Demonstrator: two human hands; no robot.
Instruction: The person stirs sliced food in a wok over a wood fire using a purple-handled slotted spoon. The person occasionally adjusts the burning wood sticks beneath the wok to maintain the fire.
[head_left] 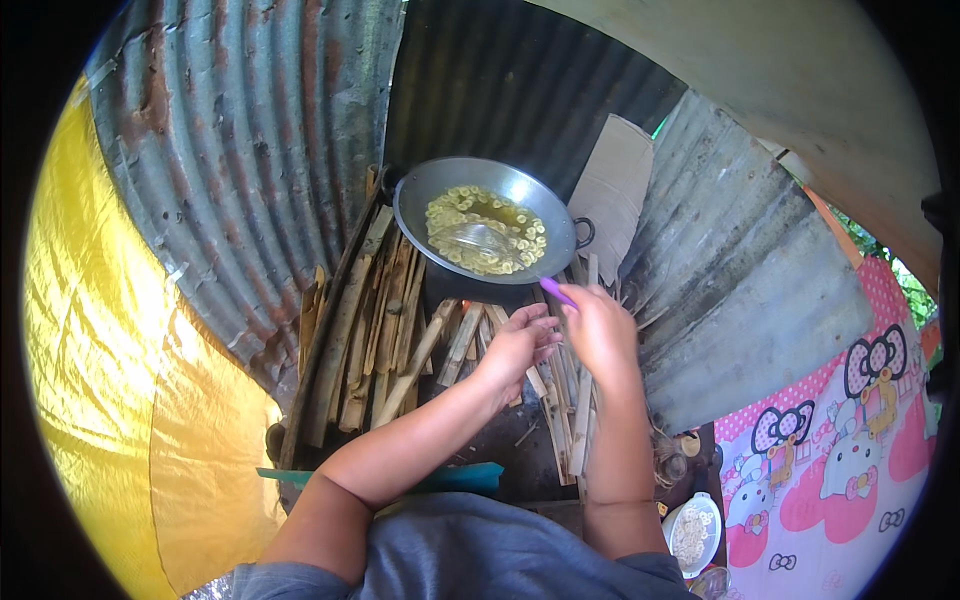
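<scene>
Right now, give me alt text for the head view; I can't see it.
The right hand holds a purple-handled utensil at the rim of a metal pan, where pale rings sit in yellowish liquid. The left hand is close by, loosely open, apparently empty. Firewood lies left of the pan and nearer the person.

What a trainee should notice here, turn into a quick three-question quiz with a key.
1. Multiple choice: the pieces in the pan are mostly shaped like: a) cubes, b) small rings, c) long strips.
2. True or false: the left hand is dipped inside the pan.
3. Fill in: the right hand grips a handle coloured ____.

Key: 1. b. 2. False; the left hand is outside the pan, on the wearer's side of it. 3. Purple.
</scene>
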